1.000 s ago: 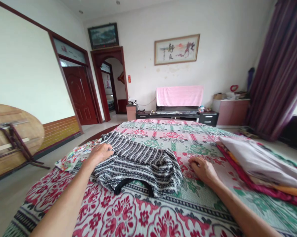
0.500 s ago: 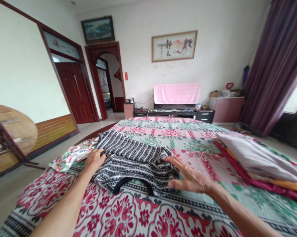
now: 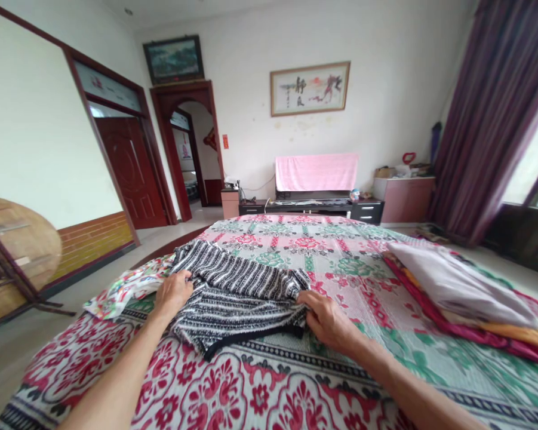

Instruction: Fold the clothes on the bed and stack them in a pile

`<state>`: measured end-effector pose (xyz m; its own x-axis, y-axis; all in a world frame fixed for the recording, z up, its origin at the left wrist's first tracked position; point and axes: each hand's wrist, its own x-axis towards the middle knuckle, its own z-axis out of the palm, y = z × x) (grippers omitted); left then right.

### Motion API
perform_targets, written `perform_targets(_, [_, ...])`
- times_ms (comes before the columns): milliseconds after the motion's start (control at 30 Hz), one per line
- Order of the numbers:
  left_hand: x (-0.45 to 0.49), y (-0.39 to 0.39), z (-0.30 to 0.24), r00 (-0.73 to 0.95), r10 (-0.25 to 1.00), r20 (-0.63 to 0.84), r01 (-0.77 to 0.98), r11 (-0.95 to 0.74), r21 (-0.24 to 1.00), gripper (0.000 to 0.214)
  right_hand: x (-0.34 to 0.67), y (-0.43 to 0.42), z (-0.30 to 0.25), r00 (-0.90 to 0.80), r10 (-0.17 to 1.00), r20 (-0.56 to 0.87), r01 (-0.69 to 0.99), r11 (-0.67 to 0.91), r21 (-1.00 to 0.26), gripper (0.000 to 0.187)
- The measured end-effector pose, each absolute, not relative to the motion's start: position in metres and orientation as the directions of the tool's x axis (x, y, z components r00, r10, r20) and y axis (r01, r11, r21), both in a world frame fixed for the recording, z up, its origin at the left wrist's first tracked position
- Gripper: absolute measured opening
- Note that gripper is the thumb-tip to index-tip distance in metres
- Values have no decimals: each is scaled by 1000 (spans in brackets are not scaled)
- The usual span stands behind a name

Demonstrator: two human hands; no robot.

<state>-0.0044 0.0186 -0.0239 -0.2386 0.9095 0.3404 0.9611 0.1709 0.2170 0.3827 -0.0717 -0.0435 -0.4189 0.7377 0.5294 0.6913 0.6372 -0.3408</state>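
A black-and-white striped garment (image 3: 239,292) lies partly folded on a bed covered by a red, pink and green floral spread (image 3: 260,388). My left hand (image 3: 174,291) rests on the garment's left edge with the fingers curled into the cloth. My right hand (image 3: 325,316) pinches the garment's right edge, fingers closed on the fabric. A black trim runs along the garment's near hem.
A light floral cloth (image 3: 125,289) lies left of the garment. Folded white, orange and red bedding (image 3: 461,292) is stacked at the right. A folded round table (image 3: 13,251) leans at the left wall. A TV stand with a pink cover (image 3: 316,173) stands beyond the bed.
My right hand came from the bedspread at the right, crossed over to the garment and now grips its right edge. The garment's near hem has been pulled straighter. My left hand stayed at the left edge.
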Motion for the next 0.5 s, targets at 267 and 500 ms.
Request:
perform_targets(267, [37,1,11,77,995,-59,451,18,893,44,446,-40,-28,228,746,626,752,273,-600,31])
perform_targets(500, [45,-4,10,178,976,-121,470,24,882,48,498,-33,-38,580,650,491,680,-54,-732,41])
